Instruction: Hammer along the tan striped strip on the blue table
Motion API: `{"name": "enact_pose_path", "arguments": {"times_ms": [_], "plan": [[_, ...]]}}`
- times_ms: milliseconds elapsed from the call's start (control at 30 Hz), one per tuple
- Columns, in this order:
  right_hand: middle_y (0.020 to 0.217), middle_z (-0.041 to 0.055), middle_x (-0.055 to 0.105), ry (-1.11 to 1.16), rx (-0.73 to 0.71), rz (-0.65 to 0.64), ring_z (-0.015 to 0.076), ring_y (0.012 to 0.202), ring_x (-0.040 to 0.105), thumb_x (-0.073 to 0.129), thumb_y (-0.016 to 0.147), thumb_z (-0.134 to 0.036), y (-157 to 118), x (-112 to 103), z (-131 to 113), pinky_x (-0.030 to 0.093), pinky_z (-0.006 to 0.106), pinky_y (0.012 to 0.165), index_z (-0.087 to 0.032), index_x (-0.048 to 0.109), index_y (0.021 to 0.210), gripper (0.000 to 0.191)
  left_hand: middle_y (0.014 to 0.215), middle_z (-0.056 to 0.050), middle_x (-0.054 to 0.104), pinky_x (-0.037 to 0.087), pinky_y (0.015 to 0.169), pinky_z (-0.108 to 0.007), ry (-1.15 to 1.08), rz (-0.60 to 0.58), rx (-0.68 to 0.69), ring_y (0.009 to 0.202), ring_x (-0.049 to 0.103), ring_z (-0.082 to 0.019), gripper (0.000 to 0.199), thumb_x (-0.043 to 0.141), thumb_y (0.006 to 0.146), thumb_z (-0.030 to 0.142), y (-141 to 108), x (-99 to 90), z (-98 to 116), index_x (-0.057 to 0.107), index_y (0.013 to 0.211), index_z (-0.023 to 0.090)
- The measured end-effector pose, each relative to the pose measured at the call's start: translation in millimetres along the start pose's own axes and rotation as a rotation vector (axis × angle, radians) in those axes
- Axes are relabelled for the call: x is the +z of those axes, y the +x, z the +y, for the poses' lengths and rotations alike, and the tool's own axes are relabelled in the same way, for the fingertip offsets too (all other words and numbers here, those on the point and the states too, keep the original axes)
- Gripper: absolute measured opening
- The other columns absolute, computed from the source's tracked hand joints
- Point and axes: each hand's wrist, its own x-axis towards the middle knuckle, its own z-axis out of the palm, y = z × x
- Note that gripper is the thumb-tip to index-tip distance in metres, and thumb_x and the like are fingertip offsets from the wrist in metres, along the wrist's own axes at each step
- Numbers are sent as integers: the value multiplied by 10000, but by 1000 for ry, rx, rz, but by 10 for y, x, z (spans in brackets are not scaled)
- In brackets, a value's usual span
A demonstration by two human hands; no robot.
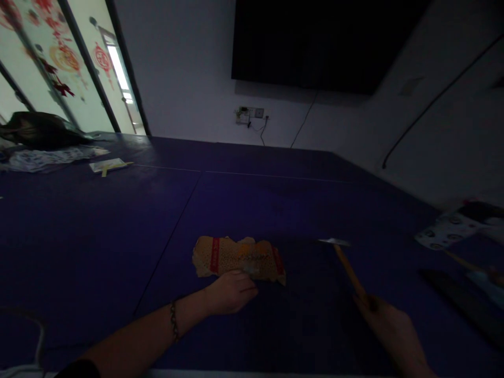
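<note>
A torn piece of brown cardboard (230,255) with red printed bands and many small holes lies on the blue-covered table. My left hand (232,291), with a dark bracelet at its wrist, is at the near edge of the cardboard. Its fingers are curled together, and what they pinch, if anything, is too dark to make out. A small pale patch (252,269) shows just beyond the fingertips. To the right, my right hand (388,325) grips a hammer (348,268) by its wooden handle. The metal head is raised, apart from the cardboard and to its right.
A dark flat object (460,299) and a patterned bag or cloth (449,231) are at the right. Far left are a black bag (39,131), crumpled plastic (55,156) and a white packet (108,165). A dark screen (323,42) hangs on the wall.
</note>
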Motion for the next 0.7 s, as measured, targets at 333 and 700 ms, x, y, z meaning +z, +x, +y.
{"name": "enact_pose_path", "arguments": {"times_ms": [333, 700], "plan": [[715, 166, 691, -12, -25, -41, 291, 707, 649, 314, 802, -411, 42, 13, -11, 440, 321, 582, -111, 604, 918, 433, 725, -53, 606, 433, 642, -252, 27, 7, 14, 682, 554, -134, 216, 345, 832, 125, 0, 12, -16, 543, 916, 136], [724, 143, 692, 18, -23, -115, 274, 695, 657, 331, 786, -383, 212, -86, -30, 480, 355, 632, -162, 596, 816, 346, 679, -34, 571, 415, 544, -246, 127, 18, 2, 592, 521, -120, 199, 344, 828, 126, 14, 34, -23, 535, 883, 127]]}}
